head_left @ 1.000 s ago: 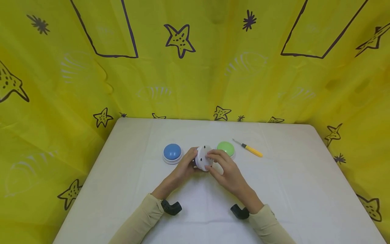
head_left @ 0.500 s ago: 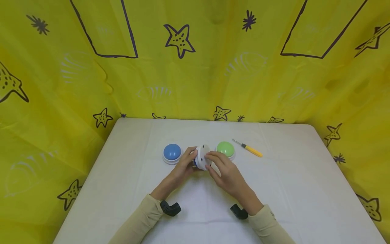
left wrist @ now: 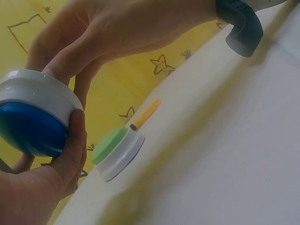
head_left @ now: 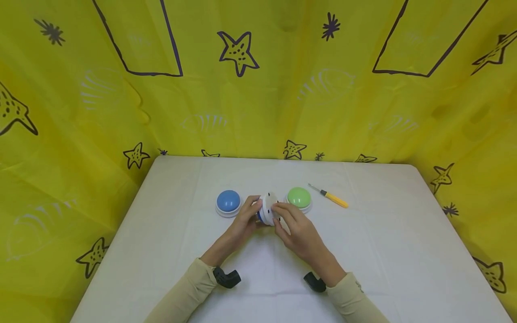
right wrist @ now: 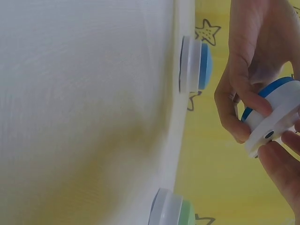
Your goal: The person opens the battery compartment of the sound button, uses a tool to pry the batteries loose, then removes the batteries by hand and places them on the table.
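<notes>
My left hand (head_left: 244,220) grips a blue-domed push button (head_left: 265,210) by its sides, held above the table and tipped so its white underside faces right. Dark round spots dot that underside. In the left wrist view its blue dome (left wrist: 33,129) points downward, with fingers curled round it. My right hand (head_left: 300,229) touches the underside with its fingertips, thumb low and fingers higher; whether a small part lies beneath them is hidden. A second blue push button (head_left: 228,201) stands at the left. Behind my right hand sits a green push button (head_left: 299,197).
A screwdriver (head_left: 333,198) with a yellow handle lies at the right of the green button, tip toward the back left. The white table (head_left: 404,251) ends at a yellow curtain (head_left: 274,98) with star drawings. Each wrist carries a black camera mount (head_left: 227,277).
The held push button turns slightly, its dark spots shifting on the underside. My right fingers and thumb shift a little against it, and the right wrist moves slightly left. The left hand stays nearly still.
</notes>
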Demonstrator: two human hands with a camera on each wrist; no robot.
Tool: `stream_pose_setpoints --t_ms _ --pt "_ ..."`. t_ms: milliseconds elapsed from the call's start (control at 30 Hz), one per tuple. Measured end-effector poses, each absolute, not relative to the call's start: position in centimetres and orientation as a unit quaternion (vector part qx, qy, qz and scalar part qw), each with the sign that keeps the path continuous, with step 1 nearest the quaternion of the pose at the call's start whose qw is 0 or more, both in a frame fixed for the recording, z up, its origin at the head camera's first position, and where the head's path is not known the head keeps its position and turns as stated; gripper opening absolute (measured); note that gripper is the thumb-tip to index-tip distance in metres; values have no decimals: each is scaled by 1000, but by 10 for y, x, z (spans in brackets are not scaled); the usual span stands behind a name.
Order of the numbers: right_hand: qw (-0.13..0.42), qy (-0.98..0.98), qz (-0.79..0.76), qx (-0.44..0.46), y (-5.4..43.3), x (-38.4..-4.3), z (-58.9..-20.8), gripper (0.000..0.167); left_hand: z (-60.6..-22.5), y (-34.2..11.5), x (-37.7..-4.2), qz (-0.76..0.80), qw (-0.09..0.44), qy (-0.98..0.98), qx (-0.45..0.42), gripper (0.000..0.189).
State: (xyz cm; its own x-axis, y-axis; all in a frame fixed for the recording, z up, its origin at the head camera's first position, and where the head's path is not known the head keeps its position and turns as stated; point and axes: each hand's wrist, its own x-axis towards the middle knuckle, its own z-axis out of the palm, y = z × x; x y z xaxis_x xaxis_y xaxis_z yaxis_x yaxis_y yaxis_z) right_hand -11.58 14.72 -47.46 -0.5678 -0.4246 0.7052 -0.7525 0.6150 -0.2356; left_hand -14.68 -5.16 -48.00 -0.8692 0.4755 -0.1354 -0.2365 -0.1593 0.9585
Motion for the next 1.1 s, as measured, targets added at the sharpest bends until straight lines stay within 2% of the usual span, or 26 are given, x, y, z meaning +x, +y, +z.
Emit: stream_pose_setpoints --t_ms 933,1100 --pt "323 -836 286 339 142 -113 -483 38 -487 -52 -147 754 233 608 89 47" --pt "286 -842 318 329 144 -112 -483 42 -487 -52 -149 755 243 604 79 51"
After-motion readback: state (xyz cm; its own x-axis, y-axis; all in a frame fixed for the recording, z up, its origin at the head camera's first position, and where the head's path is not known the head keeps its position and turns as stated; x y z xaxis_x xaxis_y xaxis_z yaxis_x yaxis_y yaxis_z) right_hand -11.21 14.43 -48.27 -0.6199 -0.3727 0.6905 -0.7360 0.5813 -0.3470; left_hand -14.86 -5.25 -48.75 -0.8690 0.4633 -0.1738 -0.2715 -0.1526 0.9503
